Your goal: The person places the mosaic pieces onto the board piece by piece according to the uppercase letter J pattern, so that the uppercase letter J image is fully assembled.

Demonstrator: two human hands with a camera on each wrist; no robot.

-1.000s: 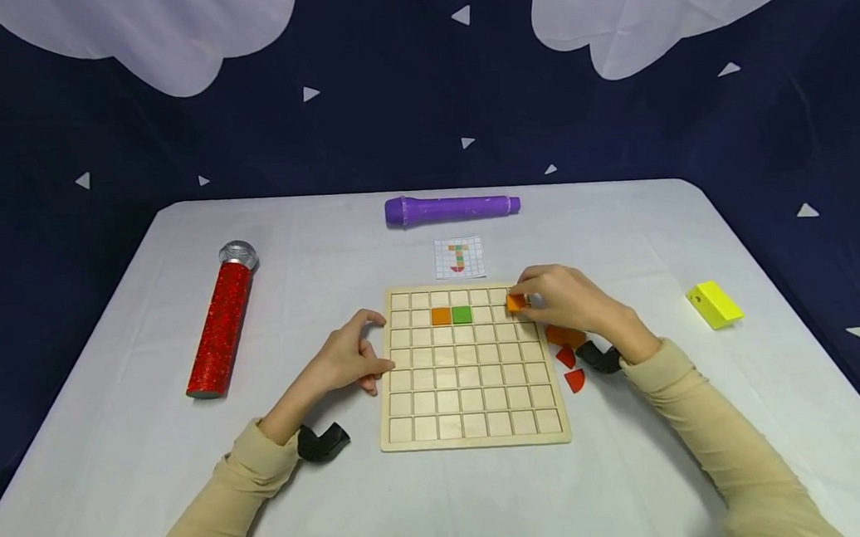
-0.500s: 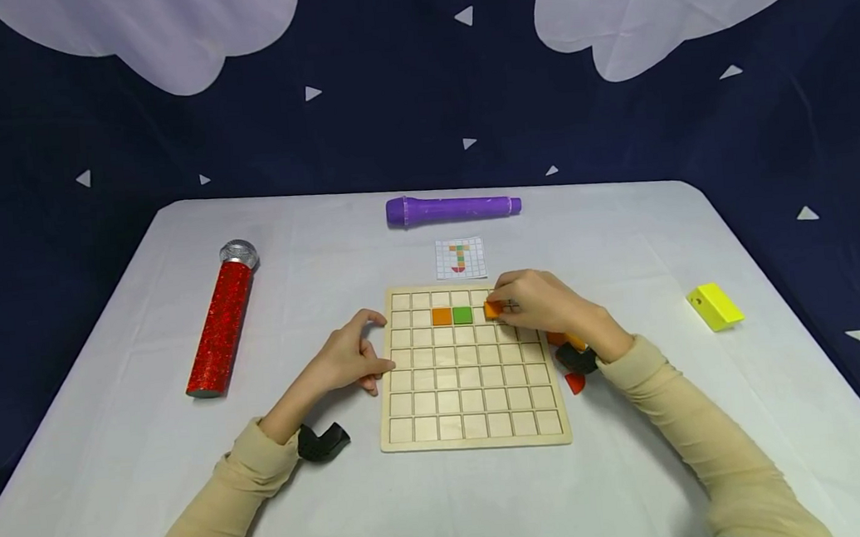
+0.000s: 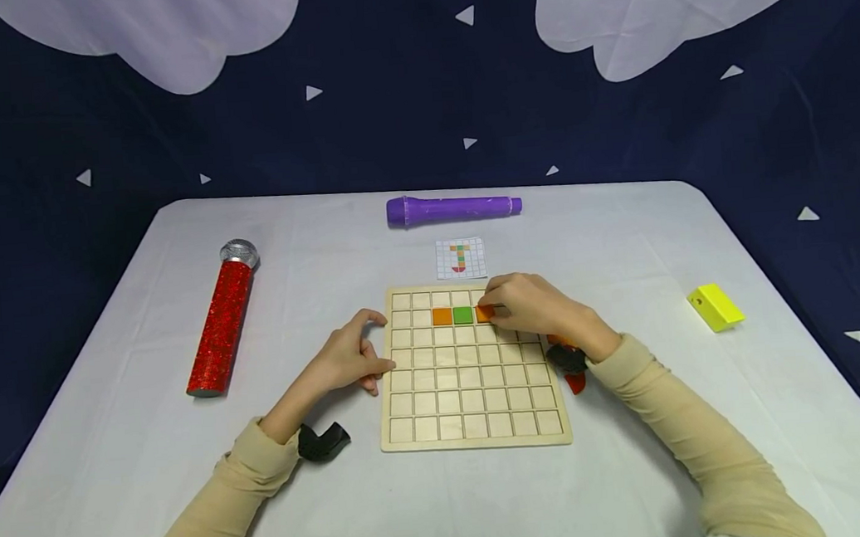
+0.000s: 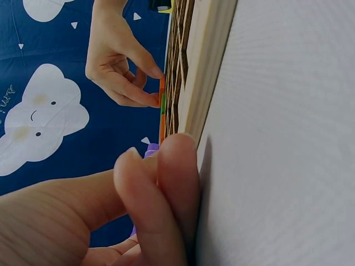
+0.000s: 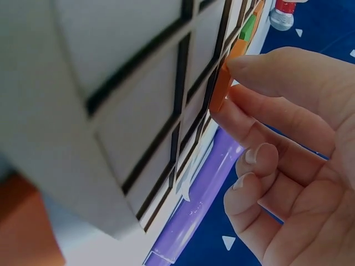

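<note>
My right hand [image 3: 533, 303] pinches an orange square tile [image 5: 222, 86] between thumb and fingers, at the second row of a wooden grid board [image 3: 472, 401]. In that row lie a green tile [image 3: 462, 315], right beside the held one, and another orange tile [image 3: 442, 317] to its left. The held tile looks slightly tilted in the right wrist view. At the board's left edge rests my left hand [image 3: 342, 358], its thumb and index finger spread apart with their tips against the rim. Just behind the board lies a small printed card [image 3: 461, 259] with a coloured J on a grid.
Right of the board, red pieces [image 3: 576, 383] and orange pieces [image 3: 559, 341] lie partly under my right wrist. A purple microphone [image 3: 453, 209] lies at the back, a red glittery microphone [image 3: 222, 325] at left, and a yellow block [image 3: 716, 307] at far right.
My right hand has slid the orange tile leftward over the second row, from near the board's right side to beside the green tile. The left hand has stayed in place.
</note>
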